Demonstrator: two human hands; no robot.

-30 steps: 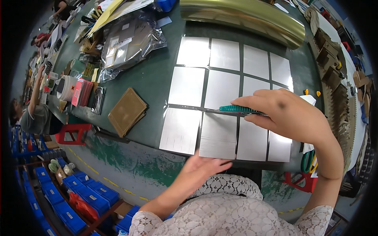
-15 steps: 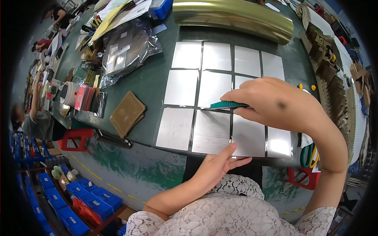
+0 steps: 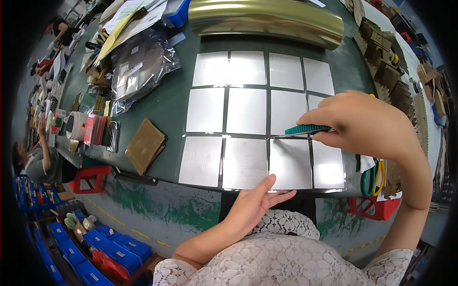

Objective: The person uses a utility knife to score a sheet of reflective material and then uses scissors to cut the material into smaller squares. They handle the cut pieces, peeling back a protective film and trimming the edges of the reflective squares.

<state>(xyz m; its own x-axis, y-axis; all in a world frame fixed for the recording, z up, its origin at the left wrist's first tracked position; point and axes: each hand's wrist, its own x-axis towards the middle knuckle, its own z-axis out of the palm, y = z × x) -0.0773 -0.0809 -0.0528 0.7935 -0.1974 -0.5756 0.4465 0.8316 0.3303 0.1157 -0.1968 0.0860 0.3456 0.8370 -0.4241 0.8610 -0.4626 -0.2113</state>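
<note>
The right hand [image 3: 353, 125] pinches a teal ridge-handled cutter [image 3: 306, 129], seemingly parting glossy silver rectangular sheets [image 3: 290, 159] beyond the unclenched left hand [image 3: 248, 205]; the next stroke needs steadying.

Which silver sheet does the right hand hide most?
The middle row's rightmost silver sheet: the right hand covers most of it, while the others are largely uncovered.

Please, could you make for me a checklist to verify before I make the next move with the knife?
1. Green utility knife gripped in the right hand: ok.
2. Knife tip at the gap between the near and middle rows of silver sheets: ok.
3. Left hand away from the tip, at the near edge: ok.
4. Left hand's pressure on the sheets: cannot tell.
5. Gold roll apart from the sheets, beyond the far row: ok.
6. Blade sharpness: cannot tell.
</note>
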